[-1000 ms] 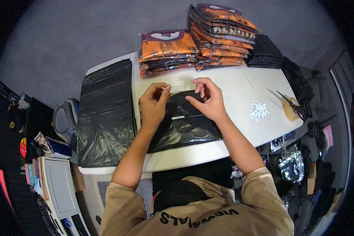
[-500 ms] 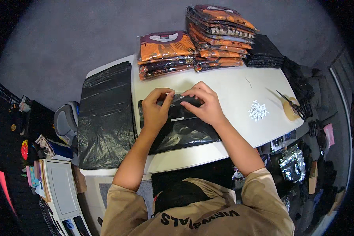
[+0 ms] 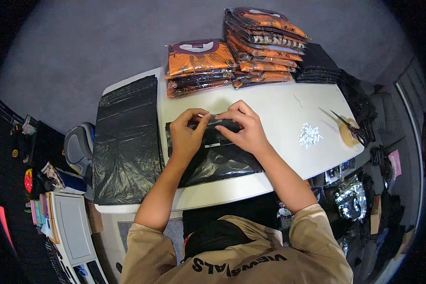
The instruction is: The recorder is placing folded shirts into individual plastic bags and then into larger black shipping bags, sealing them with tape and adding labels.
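A black plastic mailing bag [image 3: 220, 163] lies on the white table in front of me, a small white label strip showing on it. At its far edge, my left hand [image 3: 188, 135] closes thumb and forefinger on a small white strip [image 3: 201, 115]. My right hand [image 3: 244, 128] is curled beside it, index finger touching the bag's far edge and thumb lying along the bag. Whether the right fingers grip the edge firmly is hard to see. Both hands meet near the middle of that edge.
Flat black bags [image 3: 125, 142] cover the table's left side. Stacks of orange shirts in clear bags [image 3: 201, 61] stand at the back, beside folded black bags [image 3: 317, 64]. A pile of small white strips [image 3: 310, 136], scissors [image 3: 348, 124] and a tape roll [image 3: 349, 135] sit right.
My fingers have shifted slightly at the bag's far edge, and the raised edge between them sits lower. The right hand moved a little toward me.
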Motion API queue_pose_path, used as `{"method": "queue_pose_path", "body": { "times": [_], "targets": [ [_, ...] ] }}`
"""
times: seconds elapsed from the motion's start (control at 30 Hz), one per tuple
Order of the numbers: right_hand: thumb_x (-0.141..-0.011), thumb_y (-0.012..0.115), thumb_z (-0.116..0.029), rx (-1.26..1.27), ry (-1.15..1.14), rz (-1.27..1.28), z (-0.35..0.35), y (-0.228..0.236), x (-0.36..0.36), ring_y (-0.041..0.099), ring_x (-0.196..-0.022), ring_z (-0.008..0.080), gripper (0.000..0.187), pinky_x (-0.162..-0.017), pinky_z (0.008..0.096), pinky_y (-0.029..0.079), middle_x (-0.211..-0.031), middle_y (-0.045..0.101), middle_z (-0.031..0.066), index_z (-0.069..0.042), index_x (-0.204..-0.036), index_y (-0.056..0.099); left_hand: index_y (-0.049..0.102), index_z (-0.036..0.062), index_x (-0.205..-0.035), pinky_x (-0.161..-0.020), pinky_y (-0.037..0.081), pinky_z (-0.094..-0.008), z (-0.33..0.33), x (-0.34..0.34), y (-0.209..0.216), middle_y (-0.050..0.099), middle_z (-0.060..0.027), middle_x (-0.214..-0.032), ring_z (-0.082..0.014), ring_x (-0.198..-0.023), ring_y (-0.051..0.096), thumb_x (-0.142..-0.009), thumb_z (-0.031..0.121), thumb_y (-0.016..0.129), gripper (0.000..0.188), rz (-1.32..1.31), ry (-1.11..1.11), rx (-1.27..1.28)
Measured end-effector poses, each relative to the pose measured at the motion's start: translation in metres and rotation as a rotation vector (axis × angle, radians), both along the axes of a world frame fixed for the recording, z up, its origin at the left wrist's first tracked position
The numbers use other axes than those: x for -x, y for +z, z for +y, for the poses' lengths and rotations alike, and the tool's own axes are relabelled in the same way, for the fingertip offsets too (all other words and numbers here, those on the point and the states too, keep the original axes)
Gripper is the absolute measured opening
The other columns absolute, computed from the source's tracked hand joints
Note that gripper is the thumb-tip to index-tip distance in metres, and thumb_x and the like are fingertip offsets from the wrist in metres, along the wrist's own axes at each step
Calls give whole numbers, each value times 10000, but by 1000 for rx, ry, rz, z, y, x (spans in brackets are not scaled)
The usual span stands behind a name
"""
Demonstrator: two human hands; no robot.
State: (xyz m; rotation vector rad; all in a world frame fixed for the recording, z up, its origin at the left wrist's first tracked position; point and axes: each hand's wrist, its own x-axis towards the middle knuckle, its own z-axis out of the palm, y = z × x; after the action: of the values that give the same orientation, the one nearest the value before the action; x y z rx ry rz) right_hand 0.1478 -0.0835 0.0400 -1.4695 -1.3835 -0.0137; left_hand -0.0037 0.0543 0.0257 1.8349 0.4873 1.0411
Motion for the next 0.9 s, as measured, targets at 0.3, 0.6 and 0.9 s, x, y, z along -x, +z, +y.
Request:
{"method": "queue_pose_path", "body": {
  "times": [0.3,0.6,0.9],
  "targets": [
    [-801,894,-90,-2,-19,-52,-1,-4,-1,643,-854,223,225,-751,364,547,-923,581,54,-111,-1010,815,767,-11,-1044,-744,515,-235,-2,0,1,751,-20,-929,-65,-800,640,-956,62,818,126,15,-14,47],
    [-794,890,-80,-48,-40,-124,-1,1,1,630,-841,223,180,-734,365,546,-910,568,44,-113,-952,810,755,-20,-1029,-745,534,-238,2,-1,-3,752,-35,-895,-84,-792,679,-971,71,806,119,5,-40,179],
    [-779,903,-30,-58,-8,-157,-2,-1,1,594,-800,177,231,-679,322,503,-933,585,37,-114,-986,843,764,-12,-1021,-638,477,-206,7,1,-8,755,-22,-817,-56,-726,668,-979,106,803,131,-31,-56,303]
  ]
}}
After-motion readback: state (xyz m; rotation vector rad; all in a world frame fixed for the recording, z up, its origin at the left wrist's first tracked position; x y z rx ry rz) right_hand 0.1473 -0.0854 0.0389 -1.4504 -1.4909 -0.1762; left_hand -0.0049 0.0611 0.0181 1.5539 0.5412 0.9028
